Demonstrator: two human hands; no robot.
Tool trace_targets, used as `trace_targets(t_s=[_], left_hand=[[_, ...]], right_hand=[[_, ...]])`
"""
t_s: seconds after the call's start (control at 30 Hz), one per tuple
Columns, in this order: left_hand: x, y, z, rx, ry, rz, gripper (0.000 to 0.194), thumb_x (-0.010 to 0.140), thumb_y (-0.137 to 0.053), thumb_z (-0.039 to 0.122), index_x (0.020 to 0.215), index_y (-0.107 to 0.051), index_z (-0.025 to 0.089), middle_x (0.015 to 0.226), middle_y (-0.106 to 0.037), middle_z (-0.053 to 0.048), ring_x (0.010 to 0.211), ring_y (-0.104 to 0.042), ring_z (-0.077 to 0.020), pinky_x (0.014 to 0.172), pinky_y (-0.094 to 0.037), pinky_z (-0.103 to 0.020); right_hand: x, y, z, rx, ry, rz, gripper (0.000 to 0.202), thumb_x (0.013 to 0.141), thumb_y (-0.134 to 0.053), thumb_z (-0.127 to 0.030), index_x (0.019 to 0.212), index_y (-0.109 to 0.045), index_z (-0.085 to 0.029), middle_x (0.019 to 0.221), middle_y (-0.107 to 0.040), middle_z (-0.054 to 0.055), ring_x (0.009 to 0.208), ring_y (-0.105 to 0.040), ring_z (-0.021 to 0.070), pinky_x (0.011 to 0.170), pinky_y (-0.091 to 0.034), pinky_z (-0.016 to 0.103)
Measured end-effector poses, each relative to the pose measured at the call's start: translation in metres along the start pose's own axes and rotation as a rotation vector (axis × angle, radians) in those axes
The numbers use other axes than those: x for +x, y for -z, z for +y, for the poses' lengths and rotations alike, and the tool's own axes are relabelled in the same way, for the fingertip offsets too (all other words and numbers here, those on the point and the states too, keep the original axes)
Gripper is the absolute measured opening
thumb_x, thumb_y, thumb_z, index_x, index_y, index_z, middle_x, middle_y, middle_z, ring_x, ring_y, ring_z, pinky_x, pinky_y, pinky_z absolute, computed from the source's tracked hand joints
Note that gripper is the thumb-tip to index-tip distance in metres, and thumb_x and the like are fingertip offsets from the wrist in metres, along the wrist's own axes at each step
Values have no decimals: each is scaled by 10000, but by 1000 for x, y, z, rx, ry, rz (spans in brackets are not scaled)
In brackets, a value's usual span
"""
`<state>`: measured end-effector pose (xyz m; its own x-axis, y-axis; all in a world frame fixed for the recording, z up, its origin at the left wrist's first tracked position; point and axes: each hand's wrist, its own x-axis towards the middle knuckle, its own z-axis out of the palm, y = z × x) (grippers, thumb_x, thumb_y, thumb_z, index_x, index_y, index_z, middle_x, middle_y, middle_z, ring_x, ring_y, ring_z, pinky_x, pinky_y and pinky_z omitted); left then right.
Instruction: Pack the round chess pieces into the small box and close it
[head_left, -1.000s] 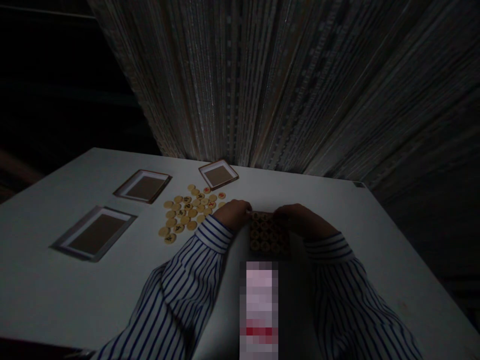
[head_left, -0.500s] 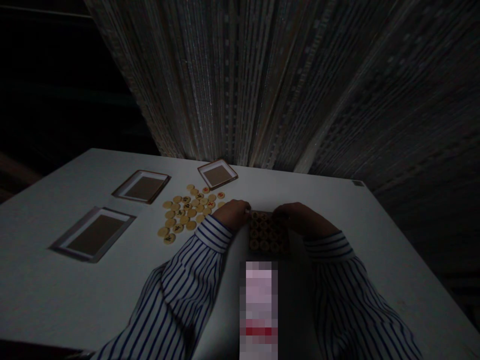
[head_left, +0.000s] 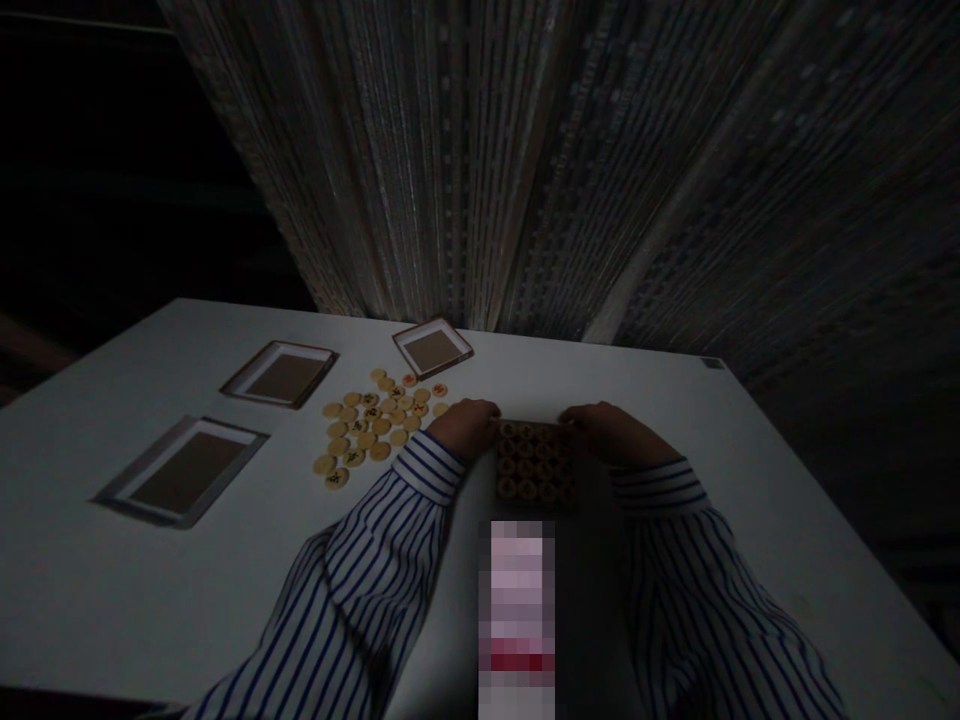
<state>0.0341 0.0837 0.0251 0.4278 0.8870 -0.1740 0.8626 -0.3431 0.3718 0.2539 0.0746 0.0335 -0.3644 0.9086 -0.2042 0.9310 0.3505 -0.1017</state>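
Note:
In front of me on the table lies a small dark box (head_left: pixel 534 462) with round xiangqi pieces (head_left: pixel 525 467) set in rows inside it. My left hand (head_left: pixel 466 428) is closed at the box's far left corner, thumb and fingers pinching the edge. At the far right corner, my right hand (head_left: pixel 609 434) holds the edge with its fingertips; its other fingers are curled and dim. Left of my left hand, a loose spread of pale wooden xiangqi pieces (head_left: pixel 381 425) covers part of the table. Some show black or red characters, others are blank side up.
Three shallow trays lie on the white table (head_left: pixel 645 400): a near left tray (head_left: pixel 180 470), a tray (head_left: pixel 281 375) behind it, and a tray (head_left: pixel 433 347) near the far edge. A string curtain (head_left: pixel 480 160) hangs beyond. The light is dim.
My right hand has drawn back from over the pieces to the box's far right corner, uncovering more of them. My left hand stays at its corner. The view has shifted slightly.

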Motion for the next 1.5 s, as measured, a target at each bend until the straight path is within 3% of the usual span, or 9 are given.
trace_targets(t_s=[0.4, 0.93, 1.13, 1.27, 1.5], left_hand=[[3, -3, 1, -6, -18, 17, 331, 796, -391, 208, 1026, -626, 174, 1007, -665, -104, 964, -601, -215, 818, -447, -312], [1, 0, 2, -15, -48, 29, 300, 794, -397, 193, 956, -649, 175, 939, -683, -93, 912, -618, -207, 769, -452, -295], [2, -3, 2, -8, -39, 42, 309, 797, -413, 199, 1003, -640, 164, 998, -670, -104, 958, -605, -208, 817, -440, -295], [1, -1, -1, -35, -27, 75, 327, 791, -415, 167, 1041, -624, 144, 1026, -658, -113, 983, -591, -203, 841, -430, -288], [-5, 18, -7, -131, -73, 221, 247, 795, -420, 162, 877, -651, 133, 803, -687, -71, 749, -627, -165, 702, -456, -257]], right_hand=[[3, 1, -2, -43, 27, -10, 242, 809, -437, -182, 911, -656, -173, 874, -687, 70, 791, -621, 171, 667, -433, 246], [5, 0, 0, -36, 11, -21, 240, 814, -444, -187, 917, -660, -165, 898, -686, 74, 809, -618, 167, 687, -425, 240], [4, -1, 0, -34, 6, -24, 231, 813, -448, -199, 903, -658, -167, 877, -688, 71, 789, -620, 169, 656, -416, 233], [3, 0, 0, -35, -17, 29, 244, 817, -441, -204, 957, -637, -164, 905, -684, 81, 812, -619, 181, 679, -416, 248], [0, 7, -6, 22, -26, 239, 264, 837, -390, -228, 952, -620, -169, 913, -681, 74, 819, -621, 195, 706, -417, 274]])
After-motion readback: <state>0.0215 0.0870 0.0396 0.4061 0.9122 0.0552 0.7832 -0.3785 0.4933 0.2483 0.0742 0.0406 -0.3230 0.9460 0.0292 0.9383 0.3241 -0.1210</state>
